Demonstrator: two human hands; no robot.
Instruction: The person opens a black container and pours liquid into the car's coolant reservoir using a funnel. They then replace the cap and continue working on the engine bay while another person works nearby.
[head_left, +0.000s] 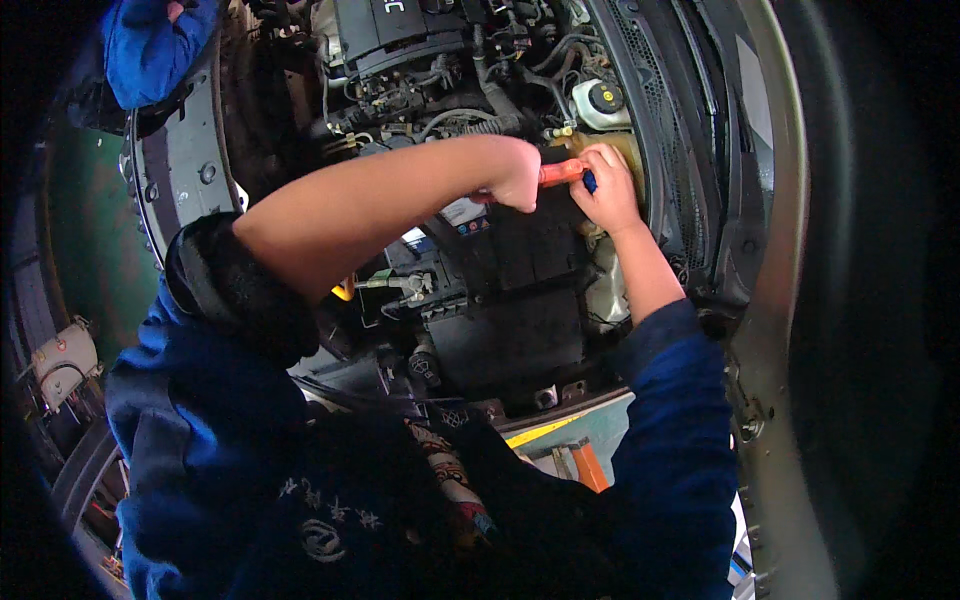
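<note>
My left hand (519, 176) is bent sharply at the wrist over the engine bay, closed around a red hand tool (561, 173). Its fingers are hidden behind the wrist, and a bit of red shows below the palm. At the tool's other end, the thumb and fingers of my right hand (611, 187) are pinched. A small blue part (590, 182) peeks out under those fingers; whether it belongs to the tool I cannot tell. Both hands are above the rear of a black box (532, 247), beside a gold-coloured rounded housing (634, 154).
A white fluid reservoir (592, 112) with a black cap stands beyond my right hand. Farther forward is the engine cover (405, 34). A labelled battery (466, 214) lies under my left forearm. Another person's blue sleeve (157, 60) rests by the fender (184, 142). The raised hood edge (787, 225) curves at right.
</note>
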